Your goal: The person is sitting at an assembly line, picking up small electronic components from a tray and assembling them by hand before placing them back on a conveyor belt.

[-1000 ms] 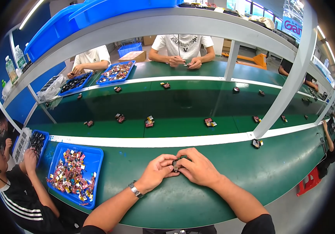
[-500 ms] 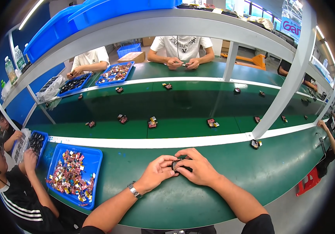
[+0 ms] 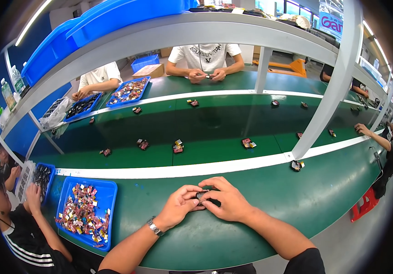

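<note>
We hold a small dark part (image 3: pixel 202 195) pinched between both hands, left hand (image 3: pixel 179 211) and right hand (image 3: pixel 227 204) pressed together over it on the green bench (image 3: pixel 269 219). We judge it light, rigid and easily dropped; grip its outer edges with the fingertips. The white belt edge (image 3: pixel 183 170) lies at 12 o'clock, a blue parts tray (image 3: pixel 109 201) at 9 o'clock; bare bench extends toward 3 o'clock.
</note>
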